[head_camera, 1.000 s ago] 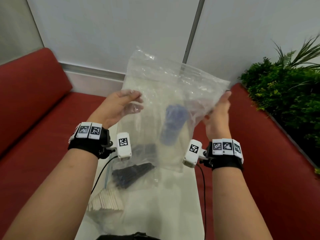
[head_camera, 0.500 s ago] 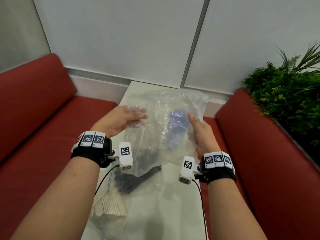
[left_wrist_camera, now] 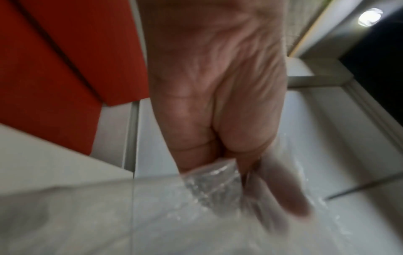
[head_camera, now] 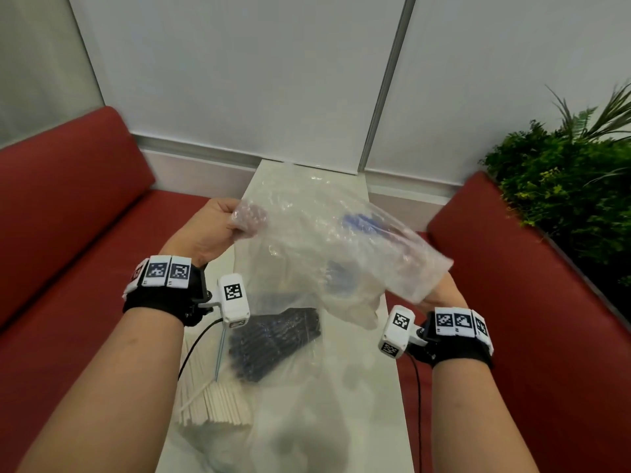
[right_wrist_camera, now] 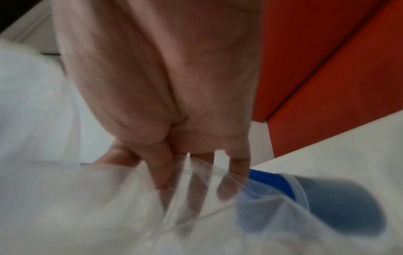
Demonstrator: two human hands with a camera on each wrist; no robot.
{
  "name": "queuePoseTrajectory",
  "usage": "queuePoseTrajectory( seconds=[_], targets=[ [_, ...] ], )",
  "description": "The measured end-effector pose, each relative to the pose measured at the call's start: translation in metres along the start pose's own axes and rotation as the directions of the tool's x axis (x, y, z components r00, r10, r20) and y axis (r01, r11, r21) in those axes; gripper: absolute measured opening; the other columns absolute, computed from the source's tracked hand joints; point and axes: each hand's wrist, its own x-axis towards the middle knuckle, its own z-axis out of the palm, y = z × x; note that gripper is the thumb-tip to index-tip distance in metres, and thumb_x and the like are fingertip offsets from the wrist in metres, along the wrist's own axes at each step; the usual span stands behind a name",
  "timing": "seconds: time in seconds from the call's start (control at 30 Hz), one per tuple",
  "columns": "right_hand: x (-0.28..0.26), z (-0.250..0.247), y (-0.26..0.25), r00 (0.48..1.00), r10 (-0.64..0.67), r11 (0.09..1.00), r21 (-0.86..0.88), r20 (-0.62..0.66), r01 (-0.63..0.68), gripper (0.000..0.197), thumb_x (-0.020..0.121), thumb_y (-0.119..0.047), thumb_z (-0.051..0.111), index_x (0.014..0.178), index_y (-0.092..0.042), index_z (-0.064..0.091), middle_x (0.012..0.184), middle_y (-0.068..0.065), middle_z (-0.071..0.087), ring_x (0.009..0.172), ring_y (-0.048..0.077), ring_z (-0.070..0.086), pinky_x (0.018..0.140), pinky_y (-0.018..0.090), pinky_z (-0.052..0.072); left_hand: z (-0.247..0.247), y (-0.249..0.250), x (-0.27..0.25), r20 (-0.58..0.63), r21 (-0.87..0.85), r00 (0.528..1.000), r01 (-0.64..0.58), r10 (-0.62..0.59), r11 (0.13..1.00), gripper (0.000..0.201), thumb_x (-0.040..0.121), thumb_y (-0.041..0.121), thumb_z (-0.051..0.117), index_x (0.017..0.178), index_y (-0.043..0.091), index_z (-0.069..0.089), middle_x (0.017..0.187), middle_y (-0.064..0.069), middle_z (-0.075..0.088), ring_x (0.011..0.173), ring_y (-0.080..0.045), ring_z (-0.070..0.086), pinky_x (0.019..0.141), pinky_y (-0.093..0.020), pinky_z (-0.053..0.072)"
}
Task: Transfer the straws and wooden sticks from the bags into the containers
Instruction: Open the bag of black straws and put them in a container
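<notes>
- I'm holding the clear plastic bag (head_camera: 327,233) up off the white table (head_camera: 372,387), stretched between both hands at about 12 o'clock from me, probably so it hangs free and I can deal with it away from the piles below.
- My left hand (head_camera: 211,230) is gripping the bag's edge at 10 o'clock; the left wrist view shows fingers (left_wrist_camera: 281,189) curled round crumpled film, thumb side bunching it.
- My right hand (head_camera: 440,291) is gripping the other end at 3 o'clock, mostly hidden under the film in the head view; the right wrist view shows fingers (right_wrist_camera: 161,165) pinching pleated plastic.
- The bag is looking empty; the blue shape seen through it reads as the blue container (right_wrist_camera: 327,203) lying behind it, with its rim showing near my right fingertips. Can't tell for sure if it's touching the bag.
- Task items are sitting low on the table at 7 o'clock: the black straws (head_camera: 273,339) in a bundle, the wooden sticks (head_camera: 218,404) fanned just below them, apparently under or on another clear bag (head_camera: 290,421).
- One thin blue-white straw (head_camera: 220,356) is lying between the two piles.
- My judgement: transfer into containers isn't done yet, since both piles are lying outside any container.
</notes>
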Motion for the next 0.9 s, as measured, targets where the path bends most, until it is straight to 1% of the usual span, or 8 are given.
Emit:
queuePoseTrajectory(
  seconds=[0.07,0.2,0.33,0.5,0.6,0.67,0.77,0.9],
  targets=[
    [-0.005,-0.001,0.001,0.966,0.109,0.993,-0.008,-0.233,-0.114,0.031,0.100,0.009,0.044,0.089,-0.009,0.067,0.082,0.002,0.078,0.078,0.026,0.069,0.078,0.040,0.057,0.000,0.006,-0.001,-0.011,0.167,0.999,-0.041,0.044,0.985,0.011,0.076,-0.021,0.054,0.081,-0.019,0.062,0.078,-0.016,0.064,0.072,-0.023,0.059,0.072,-0.037,0.048],
    [-0.005,-0.006,-0.001,0.908,-0.040,0.967,-0.246,-0.417,-0.070,0.040,0.093,0.013,0.045,0.096,-0.012,0.076,0.121,0.016,0.070,0.108,0.040,0.064,0.078,0.034,0.052,0.007,0.030,-0.003,0.127,0.439,0.982,-0.180,0.137,0.880,0.033,0.055,-0.010,0.043,0.046,0.019,0.056,0.066,0.002,0.062,0.068,-0.015,0.056,0.071,-0.027,0.042],
    [0.000,0.010,-0.019,0.989,-0.117,0.937,-0.339,-0.087,0.081,0.048,0.092,-0.011,0.070,0.120,-0.049,0.068,0.125,-0.018,0.068,0.116,0.002,0.064,0.092,0.025,0.052,0.024,0.040,0.000,0.146,0.548,0.961,-0.276,0.234,0.790,0.031,0.045,-0.004,0.037,0.040,0.022,0.054,0.065,0.002,0.064,0.074,-0.022,0.062,0.077,-0.033,0.047],
    [0.003,0.046,-0.030,0.982,0.110,0.712,-0.702,0.150,0.028,0.114,0.075,-0.036,0.089,0.156,-0.054,0.011,0.168,-0.012,0.017,0.153,0.015,0.021,0.122,0.044,0.025,0.040,0.055,-0.001,0.288,0.619,0.955,-0.237,0.065,0.749,0.035,0.054,-0.013,0.040,0.043,0.015,0.058,0.075,0.007,0.072,0.086,-0.006,0.065,0.085,-0.031,0.045],
    [0.007,0.084,-0.020,0.979,0.075,0.594,-0.797,0.192,0.111,0.131,0.067,-0.036,0.093,0.152,-0.058,-0.004,0.169,-0.015,-0.003,0.157,0.023,-0.006,0.122,0.058,0.012,0.063,0.063,-0.008,0.500,0.640,0.850,-0.232,-0.167,0.733,0.029,0.060,-0.007,0.042,0.047,0.012,0.059,0.085,0.006,0.075,0.095,-0.002,0.066,0.094,-0.032,0.042],
    [0.010,0.098,-0.008,0.971,0.092,0.515,-0.845,0.221,0.144,0.110,0.069,-0.038,0.091,0.154,-0.052,0.021,0.169,-0.013,0.002,0.157,0.025,-0.009,0.121,0.061,0.004,0.073,0.066,-0.014,0.604,0.586,0.769,-0.251,-0.209,0.771,0.028,0.065,-0.004,0.044,0.052,0.013,0.062,0.090,0.003,0.076,0.099,-0.006,0.067,0.094,-0.033,0.042],
    [0.008,0.091,0.007,0.970,0.093,0.671,-0.734,0.224,0.105,0.031,0.083,-0.033,0.082,0.112,-0.029,0.072,0.131,-0.004,0.066,0.132,0.023,0.053,0.117,0.056,0.032,0.069,0.070,-0.020,0.580,0.388,0.811,-0.193,-0.076,0.901,0.031,0.082,-0.007,0.052,0.085,0.015,0.074,0.107,-0.004,0.073,0.107,-0.017,0.066,0.095,-0.038,0.047],
    [0.002,0.063,0.025,0.994,0.026,0.840,-0.542,0.102,0.034,0.005,0.095,-0.019,0.070,0.091,-0.015,0.070,0.086,0.004,0.076,0.079,0.011,0.069,0.084,0.036,0.054,0.043,0.064,-0.020,0.456,0.441,0.868,-0.028,-0.197,0.897,0.057,0.082,0.061,0.066,0.135,0.052,0.046,0.126,0.019,0.062,0.120,-0.001,0.056,0.107,-0.037,0.039]
  ],
)
